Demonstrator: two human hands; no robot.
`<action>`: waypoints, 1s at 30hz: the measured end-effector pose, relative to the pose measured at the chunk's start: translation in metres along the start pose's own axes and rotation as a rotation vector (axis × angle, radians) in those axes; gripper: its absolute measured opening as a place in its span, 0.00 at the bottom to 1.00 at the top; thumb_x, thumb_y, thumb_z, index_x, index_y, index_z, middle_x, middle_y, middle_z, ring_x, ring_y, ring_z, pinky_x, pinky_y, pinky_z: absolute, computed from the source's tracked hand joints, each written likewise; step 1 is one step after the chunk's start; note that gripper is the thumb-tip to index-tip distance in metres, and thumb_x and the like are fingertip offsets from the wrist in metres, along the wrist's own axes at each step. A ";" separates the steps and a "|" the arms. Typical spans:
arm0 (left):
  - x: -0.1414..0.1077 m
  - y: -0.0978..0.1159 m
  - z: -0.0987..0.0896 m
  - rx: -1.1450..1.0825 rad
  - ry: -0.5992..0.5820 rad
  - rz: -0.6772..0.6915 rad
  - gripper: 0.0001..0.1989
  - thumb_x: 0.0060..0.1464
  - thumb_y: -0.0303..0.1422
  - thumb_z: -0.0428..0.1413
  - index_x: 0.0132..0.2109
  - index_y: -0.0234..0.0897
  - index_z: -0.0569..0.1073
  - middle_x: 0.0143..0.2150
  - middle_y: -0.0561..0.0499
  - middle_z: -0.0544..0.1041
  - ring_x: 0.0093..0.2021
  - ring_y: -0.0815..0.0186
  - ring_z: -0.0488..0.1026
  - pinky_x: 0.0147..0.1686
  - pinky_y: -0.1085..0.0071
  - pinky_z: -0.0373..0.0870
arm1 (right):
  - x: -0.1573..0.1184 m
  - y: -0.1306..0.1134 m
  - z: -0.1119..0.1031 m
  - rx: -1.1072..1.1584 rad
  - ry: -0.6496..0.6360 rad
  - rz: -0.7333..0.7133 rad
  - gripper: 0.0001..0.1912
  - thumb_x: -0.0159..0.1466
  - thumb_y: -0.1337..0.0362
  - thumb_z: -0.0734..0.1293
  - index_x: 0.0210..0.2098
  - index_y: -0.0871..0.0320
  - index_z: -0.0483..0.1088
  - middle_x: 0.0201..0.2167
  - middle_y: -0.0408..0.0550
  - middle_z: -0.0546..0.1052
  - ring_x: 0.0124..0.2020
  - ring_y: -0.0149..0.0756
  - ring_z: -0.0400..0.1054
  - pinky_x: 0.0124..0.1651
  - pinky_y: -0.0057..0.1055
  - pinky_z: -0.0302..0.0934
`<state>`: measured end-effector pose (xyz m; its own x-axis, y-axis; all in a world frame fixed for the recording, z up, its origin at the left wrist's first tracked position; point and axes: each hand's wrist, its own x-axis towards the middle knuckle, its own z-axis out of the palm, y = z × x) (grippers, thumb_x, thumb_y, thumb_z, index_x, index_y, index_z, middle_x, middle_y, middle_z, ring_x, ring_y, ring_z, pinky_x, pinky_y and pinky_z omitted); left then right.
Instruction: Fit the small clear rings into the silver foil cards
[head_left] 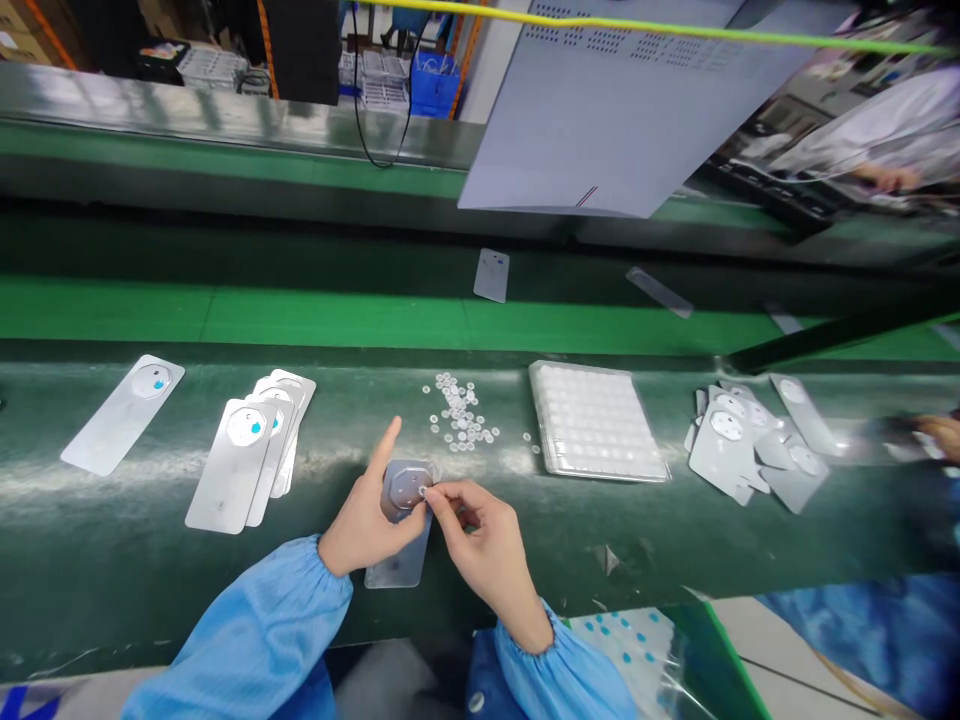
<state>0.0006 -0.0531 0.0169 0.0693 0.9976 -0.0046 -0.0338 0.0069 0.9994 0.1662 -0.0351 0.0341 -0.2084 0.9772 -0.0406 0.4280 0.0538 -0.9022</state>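
Note:
Right in front of me, a grey plate [397,572] with a round recess near its top lies on the green work surface. My left hand [367,525] rests over its left side, index finger stretched away from me and thumb across the plate below the recess. At the plate's right edge, my right hand [480,530] pinches a small clear ring [423,491] between thumb and fingertips. Beyond the hands is a scattered pile of similar small rings [459,415].
Left of me lie a fanned stack of grey plates [225,490] with blue dots and one single plate [112,430]. To the right are a clear tray [600,420] with rows of white pieces and a heap of plates [724,450]. A co-worker's hand [941,437] shows at far right.

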 end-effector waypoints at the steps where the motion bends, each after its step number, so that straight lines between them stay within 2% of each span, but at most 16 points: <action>1: 0.000 -0.001 0.000 -0.022 -0.004 -0.006 0.52 0.57 0.26 0.59 0.76 0.42 0.35 0.36 0.54 0.76 0.31 0.71 0.71 0.37 0.74 0.73 | 0.000 0.000 0.001 0.002 0.010 0.001 0.15 0.68 0.52 0.68 0.34 0.57 0.79 0.29 0.48 0.79 0.27 0.35 0.70 0.28 0.28 0.61; 3: 0.000 -0.001 0.000 -0.049 -0.009 -0.014 0.53 0.57 0.26 0.60 0.76 0.43 0.32 0.35 0.55 0.75 0.31 0.71 0.70 0.37 0.74 0.72 | 0.000 -0.002 0.002 0.008 0.020 0.003 0.15 0.67 0.53 0.69 0.33 0.57 0.79 0.28 0.48 0.79 0.26 0.35 0.69 0.27 0.29 0.60; 10: -0.002 0.004 0.000 -0.084 0.007 0.008 0.52 0.59 0.28 0.59 0.76 0.43 0.33 0.35 0.55 0.74 0.32 0.71 0.70 0.38 0.74 0.72 | 0.000 -0.004 0.002 -0.026 0.017 0.019 0.16 0.67 0.51 0.69 0.31 0.57 0.78 0.25 0.47 0.78 0.24 0.34 0.67 0.27 0.30 0.58; 14: -0.002 0.004 -0.004 -0.126 -0.009 -0.008 0.50 0.60 0.32 0.60 0.77 0.39 0.35 0.34 0.55 0.75 0.31 0.70 0.71 0.37 0.74 0.72 | 0.008 0.001 -0.001 0.054 0.007 0.116 0.24 0.61 0.47 0.74 0.21 0.57 0.67 0.15 0.39 0.66 0.18 0.28 0.55 0.23 0.27 0.51; 16: 0.000 0.000 -0.005 -0.163 0.017 -0.070 0.49 0.60 0.35 0.62 0.77 0.37 0.40 0.37 0.52 0.78 0.34 0.68 0.74 0.40 0.73 0.73 | 0.013 0.007 0.001 0.161 0.008 0.164 0.28 0.55 0.46 0.78 0.19 0.56 0.61 0.14 0.35 0.61 0.18 0.25 0.51 0.22 0.26 0.48; 18: 0.000 -0.005 -0.005 -0.203 0.057 -0.147 0.47 0.57 0.38 0.65 0.75 0.35 0.50 0.41 0.49 0.80 0.39 0.66 0.77 0.42 0.71 0.74 | 0.017 0.015 0.005 0.366 -0.055 0.222 0.30 0.52 0.46 0.80 0.21 0.55 0.59 0.14 0.34 0.61 0.17 0.24 0.52 0.21 0.24 0.48; 20: 0.001 -0.010 -0.003 -0.279 0.103 -0.234 0.41 0.53 0.41 0.68 0.69 0.33 0.64 0.44 0.45 0.82 0.41 0.62 0.79 0.42 0.70 0.75 | 0.017 0.023 0.008 0.587 -0.165 0.290 0.30 0.56 0.39 0.75 0.26 0.55 0.60 0.16 0.35 0.65 0.17 0.26 0.55 0.19 0.23 0.50; 22: 0.006 -0.010 -0.004 -0.393 0.148 -0.317 0.35 0.48 0.43 0.70 0.59 0.32 0.72 0.44 0.43 0.82 0.40 0.59 0.81 0.40 0.67 0.77 | 0.014 0.031 0.009 0.764 -0.205 0.319 0.30 0.61 0.33 0.67 0.30 0.54 0.62 0.19 0.38 0.68 0.17 0.29 0.59 0.18 0.24 0.53; 24: 0.022 0.000 -0.011 -0.470 0.189 -0.351 0.33 0.45 0.42 0.72 0.55 0.34 0.73 0.44 0.42 0.83 0.38 0.56 0.82 0.37 0.64 0.79 | 0.009 0.039 0.007 0.878 -0.146 0.281 0.29 0.64 0.33 0.64 0.32 0.55 0.63 0.20 0.40 0.69 0.18 0.30 0.61 0.17 0.24 0.55; 26: 0.056 0.021 -0.030 -0.386 0.220 -0.311 0.32 0.49 0.39 0.69 0.59 0.37 0.69 0.48 0.41 0.82 0.38 0.55 0.83 0.36 0.63 0.80 | 0.004 0.045 0.005 0.966 -0.086 0.234 0.27 0.65 0.36 0.66 0.31 0.55 0.64 0.19 0.40 0.69 0.18 0.29 0.61 0.18 0.23 0.55; 27: 0.078 0.036 -0.043 -0.280 0.243 -0.269 0.32 0.54 0.38 0.66 0.62 0.38 0.66 0.51 0.40 0.81 0.40 0.55 0.83 0.36 0.62 0.80 | 0.003 0.047 0.005 0.984 -0.074 0.215 0.27 0.65 0.37 0.66 0.31 0.55 0.64 0.19 0.40 0.69 0.18 0.29 0.61 0.18 0.23 0.55; 28: 0.103 0.053 -0.058 -0.082 0.261 -0.248 0.29 0.59 0.36 0.61 0.65 0.38 0.64 0.53 0.39 0.80 0.42 0.56 0.83 0.37 0.63 0.80 | 0.003 0.048 0.005 0.996 -0.074 0.202 0.27 0.65 0.37 0.66 0.30 0.56 0.64 0.19 0.40 0.69 0.18 0.29 0.61 0.19 0.23 0.55; 29: 0.130 0.071 -0.074 0.185 0.294 -0.252 0.26 0.62 0.36 0.58 0.65 0.38 0.64 0.53 0.41 0.81 0.43 0.58 0.82 0.39 0.64 0.80 | 0.003 0.049 0.006 1.006 -0.084 0.193 0.27 0.65 0.38 0.67 0.30 0.56 0.64 0.19 0.40 0.69 0.18 0.29 0.61 0.19 0.24 0.55; 30: 0.156 0.088 -0.089 0.306 0.323 -0.262 0.25 0.63 0.35 0.57 0.64 0.35 0.65 0.52 0.40 0.80 0.45 0.56 0.82 0.42 0.63 0.80 | 0.004 0.050 0.008 1.015 -0.099 0.185 0.28 0.65 0.37 0.67 0.30 0.57 0.65 0.19 0.41 0.69 0.18 0.28 0.61 0.20 0.23 0.55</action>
<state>-0.0800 0.1091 0.1010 -0.2767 0.9358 -0.2186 0.2403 0.2876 0.9271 0.1799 -0.0305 -0.0146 -0.3059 0.9288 -0.2094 -0.4721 -0.3390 -0.8138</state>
